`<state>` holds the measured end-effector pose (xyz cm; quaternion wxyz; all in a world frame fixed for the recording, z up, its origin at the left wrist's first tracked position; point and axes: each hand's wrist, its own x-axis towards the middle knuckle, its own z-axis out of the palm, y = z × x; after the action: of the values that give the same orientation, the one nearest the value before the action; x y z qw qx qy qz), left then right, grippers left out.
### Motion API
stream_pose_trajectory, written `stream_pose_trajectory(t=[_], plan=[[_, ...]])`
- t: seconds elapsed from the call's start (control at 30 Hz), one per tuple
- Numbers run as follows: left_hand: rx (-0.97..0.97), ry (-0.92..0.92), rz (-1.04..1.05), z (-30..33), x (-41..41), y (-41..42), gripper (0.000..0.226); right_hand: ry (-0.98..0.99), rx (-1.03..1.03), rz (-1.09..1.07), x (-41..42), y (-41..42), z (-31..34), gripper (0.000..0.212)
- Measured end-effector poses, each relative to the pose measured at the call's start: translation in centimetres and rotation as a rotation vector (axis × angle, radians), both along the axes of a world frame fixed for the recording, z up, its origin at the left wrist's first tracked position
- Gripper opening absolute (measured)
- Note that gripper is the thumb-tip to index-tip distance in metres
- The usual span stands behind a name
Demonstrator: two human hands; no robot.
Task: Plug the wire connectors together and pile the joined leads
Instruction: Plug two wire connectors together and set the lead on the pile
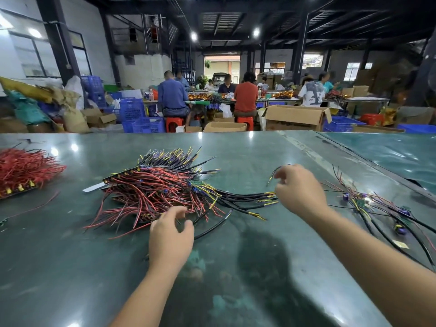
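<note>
A big heap of red and black leads with yellow connectors (pixel 155 190) lies mid-table. My left hand (pixel 171 239) hovers at its near edge, thumb and fingers spread over the red wire ends, gripping nothing that I can see. My right hand (pixel 298 190) is raised right of the heap and pinches a short black lead with a yellow tip (pixel 273 173). Black sleeved leads with yellow tips (pixel 250 200) fan out from the heap toward that hand. A smaller pile of leads with purple connectors (pixel 368 204) lies to the right.
A bundle of red wires (pixel 23 168) lies at the table's left edge. The green table (pixel 236 279) ends at a far edge, with cardboard boxes (pixel 295 116), blue crates (pixel 141 123) and seated people behind. A seam runs along the table's right side.
</note>
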<state>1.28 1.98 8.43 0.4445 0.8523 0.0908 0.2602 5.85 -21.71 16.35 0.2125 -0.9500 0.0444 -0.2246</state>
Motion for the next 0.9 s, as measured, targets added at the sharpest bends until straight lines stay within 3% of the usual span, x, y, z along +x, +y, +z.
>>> stream_pose_trajectory(t=[0.07, 0.13, 0.3, 0.57, 0.7, 0.83, 0.9], plan=[[0.297, 0.192, -0.037, -0.3, -0.3, 0.2, 0.032, -0.044, 0.065, 0.125, -1.7, 3.1, -1.2, 0.028], [0.415, 0.276, -0.052, -0.4, -0.6, 0.1, 0.033, -0.021, 0.111, 0.215, -3.4, 5.3, -3.3, 0.026], [0.344, 0.205, -0.016, 0.0, -0.9, 0.2, 0.023, 0.068, 0.129, 0.282, -5.4, 6.8, -8.2, 0.027], [0.324, 0.207, -0.051, 0.2, -0.9, 0.5, 0.025, 0.057, 0.219, 0.322, -5.5, 6.2, -8.9, 0.028], [0.077, 0.197, -0.130, 0.7, -1.0, 0.4, 0.023, 0.050, 0.218, 0.353, -5.7, 6.2, -8.9, 0.028], [-0.677, 0.192, -0.399, 2.1, -1.7, -0.3, 0.021, 0.038, 0.367, 0.481, -6.1, 6.6, -8.2, 0.019], [-0.873, 0.251, -0.505, 2.6, -2.2, -1.0, 0.019, 0.127, 0.601, 0.599, -6.4, 6.9, -7.6, 0.018]])
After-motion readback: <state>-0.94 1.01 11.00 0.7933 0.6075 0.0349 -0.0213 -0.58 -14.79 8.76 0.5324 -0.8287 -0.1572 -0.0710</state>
